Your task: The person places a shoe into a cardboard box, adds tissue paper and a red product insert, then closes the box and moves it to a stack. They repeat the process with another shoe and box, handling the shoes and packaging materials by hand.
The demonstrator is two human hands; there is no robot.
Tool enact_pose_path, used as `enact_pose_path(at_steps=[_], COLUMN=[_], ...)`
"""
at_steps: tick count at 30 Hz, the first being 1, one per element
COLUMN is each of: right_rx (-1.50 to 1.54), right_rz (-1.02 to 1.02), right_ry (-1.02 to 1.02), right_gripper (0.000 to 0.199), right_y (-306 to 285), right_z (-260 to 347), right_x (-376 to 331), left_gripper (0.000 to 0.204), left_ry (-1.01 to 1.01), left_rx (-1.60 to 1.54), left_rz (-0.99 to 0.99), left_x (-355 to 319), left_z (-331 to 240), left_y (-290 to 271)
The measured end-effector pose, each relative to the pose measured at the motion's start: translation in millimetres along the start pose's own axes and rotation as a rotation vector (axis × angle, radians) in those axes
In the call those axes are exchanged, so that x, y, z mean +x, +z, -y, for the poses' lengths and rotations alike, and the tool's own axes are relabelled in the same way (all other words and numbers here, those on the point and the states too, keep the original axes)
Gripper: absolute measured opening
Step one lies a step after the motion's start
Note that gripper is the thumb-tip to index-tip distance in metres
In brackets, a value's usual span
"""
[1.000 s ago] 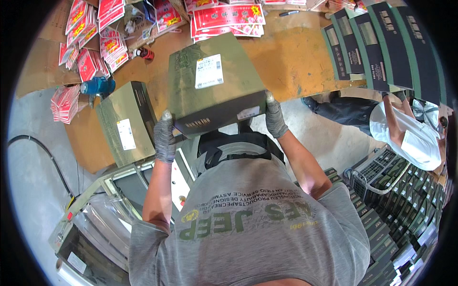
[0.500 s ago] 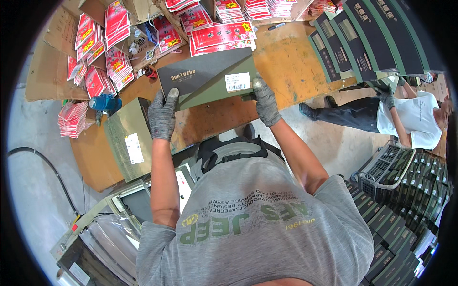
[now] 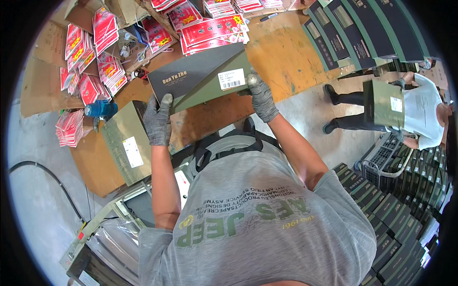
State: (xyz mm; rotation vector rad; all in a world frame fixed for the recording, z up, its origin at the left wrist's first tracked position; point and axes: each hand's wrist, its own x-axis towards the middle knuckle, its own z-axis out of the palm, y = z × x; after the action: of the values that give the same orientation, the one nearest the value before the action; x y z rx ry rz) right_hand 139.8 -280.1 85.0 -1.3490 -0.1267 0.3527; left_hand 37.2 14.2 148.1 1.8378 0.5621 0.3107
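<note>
Head view, looking down over the person's grey printed T-shirt (image 3: 267,233). Both hands wear grey knit gloves and hold 1 flat olive-green and black gift box (image 3: 200,76), tilted, above the cardboard-covered floor (image 3: 286,52). The left hand (image 3: 158,120) grips the box's lower left corner, fingers wrapped up over its edge. The right hand (image 3: 260,95) clasps the right end, fingers curled around the edge just beside a white barcode label (image 3: 231,79).

A 2nd olive-green box (image 3: 125,143) lies flat on the cardboard, below and left of the held one, also bearing a white label. Stacks of red printed packets (image 3: 90,62) spread across the upper left; a blue tape dispenser (image 3: 101,108) sits near them. Rows of dark boxes with green edges (image 3: 353,33) lie at upper right.

At right, another person in a white shirt (image 3: 422,112) carries a similar olive box (image 3: 384,104). More dark boxes (image 3: 396,229) are stacked at lower right.
</note>
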Motion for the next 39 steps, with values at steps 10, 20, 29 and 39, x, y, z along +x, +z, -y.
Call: enact_pose_path(at_steps=[10,20,29,39], right_rx=[0.298,0.190,0.159,0.224], right_rz=[0.098,0.223,0.215,0.070], right_ry=[0.355,0.614,0.620,0.679], right_gripper=[0.089,0.094,0.096,0.091], right_y=[-15.6,-26.4,-57.8,-74.5], right_z=[31.8,-51.8,-109.8,-133.3], right_x=[-18.5,-26.0,-35.2,-48.9], left_gripper=[0.049,0.043,0.069,0.101], left_ry=[0.001,0.439,-0.182,-0.447], left_rx=[0.095,0.795,0.301,0.382], left_rz=[-0.045,0.334,-0.187,-0.494], left_x=[-52.2,-104.6,66.7,224.9], left_z=[13.8,141.3,154.7,202.4], left_y=[5.0,-33.9,-20.6,17.7])
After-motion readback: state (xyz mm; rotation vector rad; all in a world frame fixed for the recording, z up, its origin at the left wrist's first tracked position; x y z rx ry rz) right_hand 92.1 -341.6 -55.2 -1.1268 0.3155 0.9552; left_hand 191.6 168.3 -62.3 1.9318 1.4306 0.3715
